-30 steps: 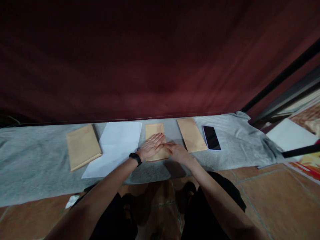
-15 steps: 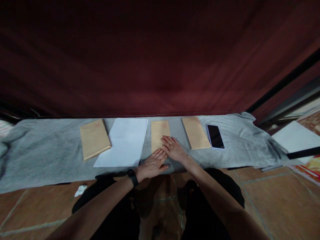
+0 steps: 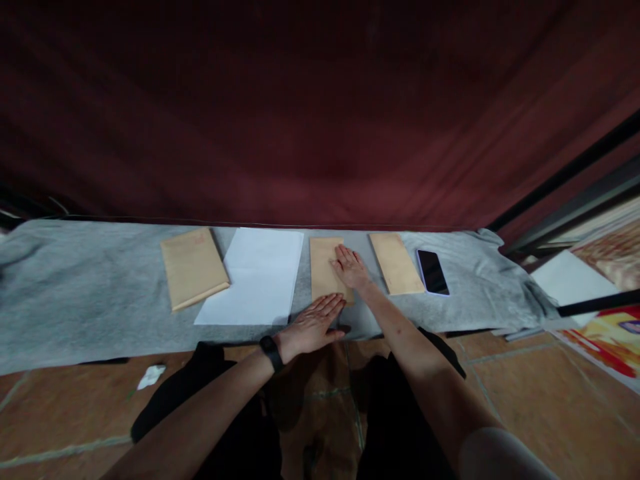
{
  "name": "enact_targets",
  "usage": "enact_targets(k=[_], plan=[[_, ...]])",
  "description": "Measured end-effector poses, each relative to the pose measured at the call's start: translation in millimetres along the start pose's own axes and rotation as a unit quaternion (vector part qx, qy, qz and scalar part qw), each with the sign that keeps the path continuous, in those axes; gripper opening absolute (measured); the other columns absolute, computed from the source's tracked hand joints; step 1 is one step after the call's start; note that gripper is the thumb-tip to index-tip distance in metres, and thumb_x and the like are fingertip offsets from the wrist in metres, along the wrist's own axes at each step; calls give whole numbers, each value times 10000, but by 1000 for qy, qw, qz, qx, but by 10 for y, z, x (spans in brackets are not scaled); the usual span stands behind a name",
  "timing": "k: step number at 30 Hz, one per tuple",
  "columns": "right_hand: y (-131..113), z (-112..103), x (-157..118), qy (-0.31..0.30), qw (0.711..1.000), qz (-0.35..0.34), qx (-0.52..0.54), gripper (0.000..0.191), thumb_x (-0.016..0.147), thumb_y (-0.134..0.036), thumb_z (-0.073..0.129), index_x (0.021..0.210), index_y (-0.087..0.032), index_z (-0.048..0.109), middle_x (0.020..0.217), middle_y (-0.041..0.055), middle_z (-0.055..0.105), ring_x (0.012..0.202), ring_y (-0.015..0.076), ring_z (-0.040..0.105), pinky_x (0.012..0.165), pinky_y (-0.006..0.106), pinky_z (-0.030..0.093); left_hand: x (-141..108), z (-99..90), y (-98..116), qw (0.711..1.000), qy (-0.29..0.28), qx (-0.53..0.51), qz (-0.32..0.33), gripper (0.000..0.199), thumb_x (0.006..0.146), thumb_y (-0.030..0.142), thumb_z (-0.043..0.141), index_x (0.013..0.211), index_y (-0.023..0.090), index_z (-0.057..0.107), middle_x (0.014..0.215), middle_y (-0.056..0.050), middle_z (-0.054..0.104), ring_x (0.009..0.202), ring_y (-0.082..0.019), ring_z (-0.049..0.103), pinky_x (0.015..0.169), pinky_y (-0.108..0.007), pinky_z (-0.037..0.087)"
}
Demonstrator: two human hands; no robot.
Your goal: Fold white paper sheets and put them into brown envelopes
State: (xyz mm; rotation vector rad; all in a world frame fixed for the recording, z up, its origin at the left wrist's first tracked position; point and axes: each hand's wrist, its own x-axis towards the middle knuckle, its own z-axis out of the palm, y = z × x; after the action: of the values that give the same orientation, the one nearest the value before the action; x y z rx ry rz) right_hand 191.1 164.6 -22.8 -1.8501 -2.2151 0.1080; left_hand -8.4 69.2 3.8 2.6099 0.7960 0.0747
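Observation:
A brown paper envelope (image 3: 324,270) lies flat on the grey cloth in front of me. My left hand (image 3: 314,325), with a dark watch (image 3: 271,353) on its wrist, rests flat across the envelope's near end, fingers stretched out. Higher up, at the envelope's right side, my right hand (image 3: 351,268) lies palm down with its fingers straight. Parts of the envelope are hidden beneath both hands. Neither hand grips anything.
White paper sheets (image 3: 260,277) lie left of the envelope, partly under a stack of brown envelopes (image 3: 194,268). To the right are more brown envelopes (image 3: 396,263) and a phone (image 3: 433,272). The grey cloth (image 3: 100,287) ends at a dark red curtain (image 3: 320,133).
My right hand has slid up and away from my left hand, along the envelope. My left hand stays at the near end. The whole view has shifted slightly.

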Motion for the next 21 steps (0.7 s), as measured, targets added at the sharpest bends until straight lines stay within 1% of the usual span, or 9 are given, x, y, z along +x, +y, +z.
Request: enact_targets(k=[4, 8, 10, 13, 17, 19, 21], plan=[[-21, -2, 107, 4, 1000, 26, -8, 573, 1065, -381, 311, 1560, -95, 351, 1624, 148, 337, 1497, 258, 346, 1235, 469, 237, -70, 70, -50, 1000, 21, 14, -17, 702, 1021, 541, 369, 1597, 165, 227, 1670, -134, 233, 1561, -226, 167, 1256, -387, 158], [-50, -4, 16, -5, 999, 28, -17, 592, 1062, -393, 302, 1565, -83, 335, 1628, 150, 329, 1510, 267, 320, 1234, 474, 234, -88, 137, -114, 999, 44, 20, -18, 674, 1024, 510, 383, 1589, 169, 251, 1663, -134, 255, 1556, -229, 189, 1256, -398, 180], [-55, -9, -109, -8, 1000, 7, -17, 594, 1061, -397, 304, 1570, -91, 326, 1627, 150, 331, 1513, 260, 316, 1233, 473, 242, -88, 141, -146, 998, 56, 13, -21, 634, 1026, 475, 388, 1571, 164, 302, 1650, -137, 292, 1547, -232, 225, 1253, -404, 208], [-47, -37, -369, -21, 999, -37, -16, 584, 1061, -385, 319, 1587, -133, 300, 1632, 133, 326, 1522, 231, 300, 1240, 454, 246, -100, 108, -192, 996, 81, -6, -38, 568, 1021, 404, 394, 1532, 156, 387, 1617, -137, 369, 1524, -239, 292, 1242, -410, 260], [-18, -124, -753, -64, 994, -85, -12, 565, 1070, -353, 324, 1598, -161, 271, 1648, 112, 300, 1536, 199, 260, 1247, 430, 251, -133, 40, -240, 992, 106, -20, -58, 512, 1003, 307, 401, 1484, 142, 458, 1579, -150, 430, 1495, -246, 359, 1218, -430, 324], [3, -179, -919, -82, 991, -102, 12, 558, 1075, -362, 320, 1595, -163, 277, 1652, 111, 292, 1536, 196, 260, 1247, 433, 257, -144, 15, -252, 992, 106, -22, -64, 494, 993, 272, 409, 1462, 134, 482, 1561, -159, 456, 1480, -249, 387, 1207, -435, 347], [24, -226, -1051, -90, 988, -118, 54, 552, 1072, -380, 344, 1584, -177, 309, 1647, 102, 306, 1526, 197, 288, 1245, 442, 270, -148, 1, -255, 991, 111, -27, -68, 472, 990, 247, 408, 1442, 150, 502, 1540, -151, 489, 1461, -245, 419, 1197, -433, 366]])
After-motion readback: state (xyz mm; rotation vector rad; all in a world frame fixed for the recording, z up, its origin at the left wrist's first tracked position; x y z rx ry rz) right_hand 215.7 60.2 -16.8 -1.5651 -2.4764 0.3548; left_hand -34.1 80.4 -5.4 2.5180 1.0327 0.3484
